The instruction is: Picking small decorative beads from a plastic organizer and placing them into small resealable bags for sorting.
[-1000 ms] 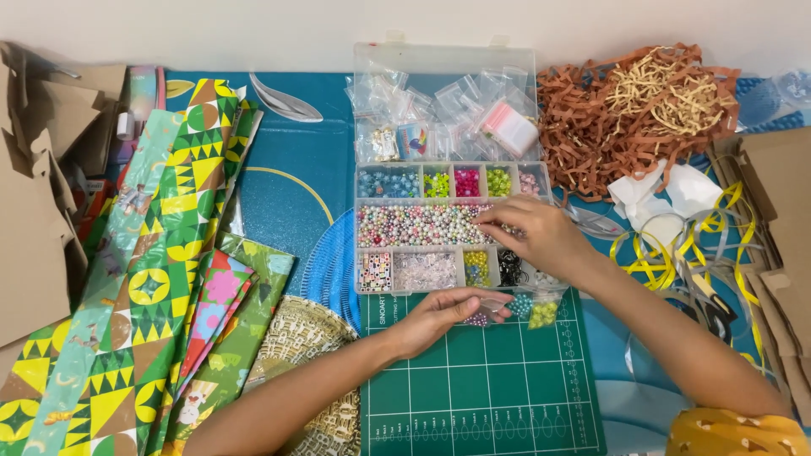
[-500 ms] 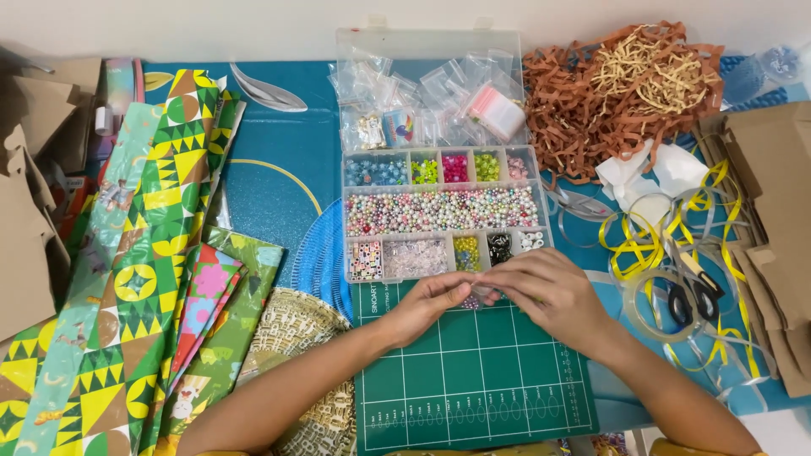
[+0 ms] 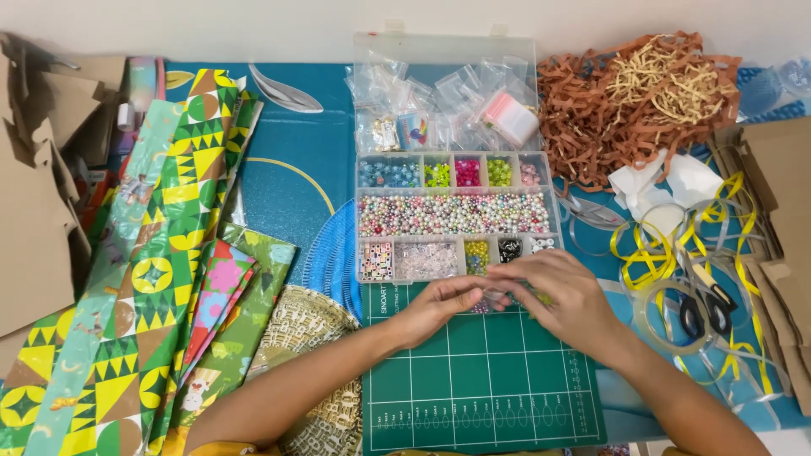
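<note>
My left hand (image 3: 439, 308) and my right hand (image 3: 564, 300) meet fingertip to fingertip over the top edge of a green cutting mat (image 3: 481, 380). Both pinch something tiny between them. A few small beads (image 3: 482, 306) show just under the left fingers; what the right fingers hold is too small to make out. Directly behind the hands stands a clear bead box (image 3: 456, 213) with compartments of pearly, blue, green, pink and black beads. Its open lid (image 3: 443, 114) holds several small plastic bags.
Patterned wrapping paper (image 3: 169, 253) and torn cardboard (image 3: 34, 211) fill the left. A woven gold mat (image 3: 304, 338) lies by my left forearm. Brown shredded paper (image 3: 642, 93), yellow and clear ribbon (image 3: 667, 253), black scissors (image 3: 705, 311) and more cardboard (image 3: 786, 186) crowd the right.
My right hand came back from the bead box's compartments to my left hand, whose palm turned from open to pinching. The view drifted slightly.
</note>
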